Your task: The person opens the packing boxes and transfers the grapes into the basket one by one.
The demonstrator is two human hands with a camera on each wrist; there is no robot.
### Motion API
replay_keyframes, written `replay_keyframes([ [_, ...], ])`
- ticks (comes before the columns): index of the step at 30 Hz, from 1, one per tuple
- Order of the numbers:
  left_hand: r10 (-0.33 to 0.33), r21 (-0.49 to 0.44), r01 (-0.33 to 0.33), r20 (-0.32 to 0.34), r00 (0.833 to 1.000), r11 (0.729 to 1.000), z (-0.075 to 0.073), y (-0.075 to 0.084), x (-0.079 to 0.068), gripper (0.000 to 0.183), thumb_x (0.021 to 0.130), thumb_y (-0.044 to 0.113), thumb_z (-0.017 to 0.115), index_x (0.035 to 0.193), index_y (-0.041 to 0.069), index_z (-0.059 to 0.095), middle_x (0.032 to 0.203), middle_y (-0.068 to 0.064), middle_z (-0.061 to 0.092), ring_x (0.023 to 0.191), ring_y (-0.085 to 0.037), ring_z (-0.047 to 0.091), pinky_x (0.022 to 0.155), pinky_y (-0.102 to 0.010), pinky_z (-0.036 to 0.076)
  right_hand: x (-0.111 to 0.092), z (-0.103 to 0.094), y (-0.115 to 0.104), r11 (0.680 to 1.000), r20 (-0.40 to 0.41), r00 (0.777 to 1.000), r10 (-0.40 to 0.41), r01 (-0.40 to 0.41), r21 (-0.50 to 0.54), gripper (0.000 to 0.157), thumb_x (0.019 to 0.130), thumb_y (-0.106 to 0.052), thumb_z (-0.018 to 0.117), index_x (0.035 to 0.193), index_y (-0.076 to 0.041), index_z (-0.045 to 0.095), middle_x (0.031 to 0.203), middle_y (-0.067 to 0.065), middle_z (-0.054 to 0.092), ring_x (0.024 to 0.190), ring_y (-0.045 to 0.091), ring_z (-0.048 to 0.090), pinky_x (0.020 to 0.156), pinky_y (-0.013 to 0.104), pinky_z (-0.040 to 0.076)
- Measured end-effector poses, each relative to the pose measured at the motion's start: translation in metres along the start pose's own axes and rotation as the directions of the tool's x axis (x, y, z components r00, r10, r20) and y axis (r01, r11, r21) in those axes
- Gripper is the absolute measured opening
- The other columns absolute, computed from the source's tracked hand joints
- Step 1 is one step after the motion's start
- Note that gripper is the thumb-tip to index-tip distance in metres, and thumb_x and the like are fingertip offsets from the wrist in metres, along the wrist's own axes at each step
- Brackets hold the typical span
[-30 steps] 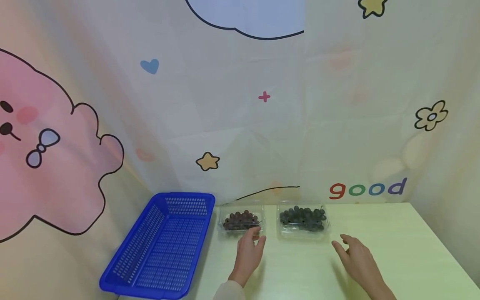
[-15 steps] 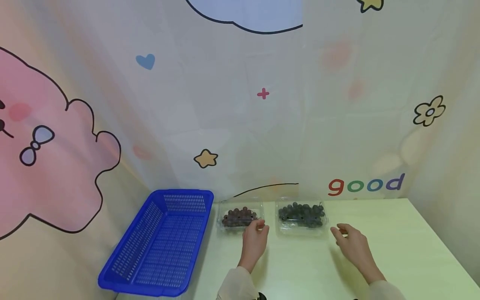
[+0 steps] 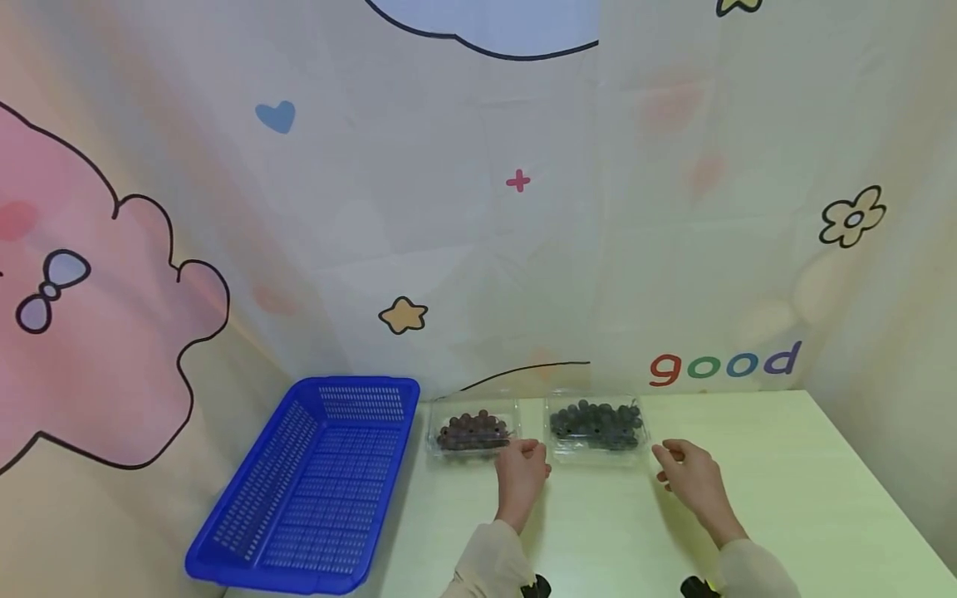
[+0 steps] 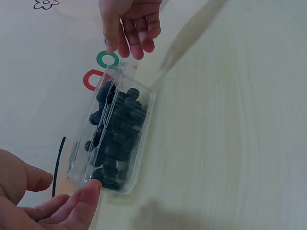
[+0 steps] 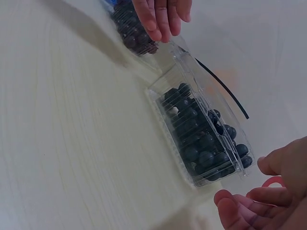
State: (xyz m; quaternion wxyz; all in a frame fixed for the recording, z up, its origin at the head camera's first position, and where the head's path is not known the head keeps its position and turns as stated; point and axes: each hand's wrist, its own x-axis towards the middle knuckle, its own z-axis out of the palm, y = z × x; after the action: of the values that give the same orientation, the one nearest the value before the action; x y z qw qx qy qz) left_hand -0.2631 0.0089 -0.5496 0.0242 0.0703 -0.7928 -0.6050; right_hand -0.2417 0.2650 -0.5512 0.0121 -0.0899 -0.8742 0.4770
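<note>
A clear plastic clamshell box of dark grapes stands at the back of the table, its hinged lid raised in the wrist views. My left hand hovers at the box's near left corner, fingers loosely bent, holding nothing. Off the opposite end is my right hand, thumb and fingers apart; in the right wrist view its fingertips are close to the box's end. A second clear box with reddish grapes sits to the left, just beyond my left hand.
A blue plastic basket with slotted walls stands on the left of the pale table. Behind the table hangs a printed cloth with stars, a heart and the word "good".
My left hand has moved right, from in front of the reddish grapes toward the dark ones. My right hand has shifted slightly closer to the dark grapes. The boxes stay in place.
</note>
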Motion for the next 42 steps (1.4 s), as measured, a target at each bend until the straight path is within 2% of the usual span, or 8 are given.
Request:
replay_keyframes([
  [4,-0.081,-0.035,0.081,0.025,0.996,0.996,0.008,-0.002,-0.001,0.035,0.101,0.013,0.064,0.126,-0.012,0.065,0.102,-0.018,0.076,0.073,-0.018,0.075,0.075,-0.035,0.06,0.001,0.002,0.002,0.999,0.019,1.0,0.017,-0.017,0.034,0.051,0.108,-0.022,0.054,0.139,0.017,0.048,0.117,0.033,0.065,0.076,0.027,0.07,0.065,0.034,0.058],
  [12,-0.145,-0.101,0.146,0.02,0.989,0.984,0.018,-0.001,0.003,0.048,0.101,0.012,0.061,0.137,-0.019,0.052,0.108,-0.026,0.073,0.079,-0.025,0.077,0.086,-0.04,0.06,0.006,0.007,-0.003,0.992,0.034,0.998,0.043,-0.047,0.12,0.05,0.108,-0.019,0.053,0.141,0.017,0.046,0.118,0.034,0.064,0.078,0.026,0.07,0.07,0.037,0.06],
  [18,-0.151,-0.251,0.156,0.037,0.988,0.955,0.025,-0.003,0.007,0.046,0.102,0.003,0.057,0.139,-0.022,0.047,0.121,-0.034,0.066,0.086,-0.03,0.077,0.078,-0.034,0.061,0.01,0.01,-0.004,0.984,0.033,0.997,0.074,-0.079,0.161,0.048,0.108,-0.014,0.052,0.142,0.019,0.044,0.114,0.033,0.064,0.075,0.023,0.069,0.065,0.03,0.058],
  [26,-0.15,-0.286,0.16,0.056,0.987,0.945,0.027,-0.006,0.009,0.039,0.104,0.0,0.056,0.134,-0.023,0.051,0.117,-0.033,0.067,0.09,-0.034,0.076,0.078,-0.035,0.062,0.015,0.013,-0.003,0.97,0.053,0.993,0.101,-0.11,0.216,0.047,0.108,-0.012,0.05,0.142,0.02,0.043,0.118,0.035,0.062,0.073,0.018,0.066,0.065,0.028,0.058],
  [29,-0.151,-0.29,0.16,0.053,0.987,0.944,0.027,-0.007,0.009,0.036,0.104,0.002,0.056,0.132,-0.021,0.055,0.114,-0.031,0.069,0.09,-0.032,0.076,0.078,-0.034,0.062,0.017,0.014,-0.002,0.966,0.05,0.994,0.097,-0.106,0.234,0.046,0.108,-0.01,0.05,0.141,0.021,0.044,0.117,0.035,0.063,0.072,0.016,0.065,0.064,0.026,0.057],
  [35,-0.149,-0.311,0.153,0.038,0.988,0.938,0.027,-0.009,0.007,0.028,0.102,0.001,0.056,0.121,-0.019,0.065,0.095,-0.026,0.072,0.084,-0.03,0.077,0.075,-0.033,0.062,0.017,0.013,-0.001,0.961,0.051,0.994,0.095,-0.105,0.256,0.042,0.107,-0.008,0.051,0.137,0.021,0.047,0.108,0.031,0.067,0.07,0.015,0.064,0.063,0.026,0.057],
  [42,-0.16,-0.326,0.162,0.032,0.987,0.931,0.027,-0.014,0.007,0.023,0.101,0.0,0.059,0.113,-0.017,0.068,0.09,-0.024,0.072,0.076,-0.023,0.075,0.071,-0.03,0.062,0.013,0.009,0.0,0.957,0.101,0.991,0.083,-0.107,0.269,0.041,0.107,-0.007,0.052,0.136,0.022,0.048,0.104,0.027,0.068,0.071,0.018,0.063,0.063,0.027,0.057],
])
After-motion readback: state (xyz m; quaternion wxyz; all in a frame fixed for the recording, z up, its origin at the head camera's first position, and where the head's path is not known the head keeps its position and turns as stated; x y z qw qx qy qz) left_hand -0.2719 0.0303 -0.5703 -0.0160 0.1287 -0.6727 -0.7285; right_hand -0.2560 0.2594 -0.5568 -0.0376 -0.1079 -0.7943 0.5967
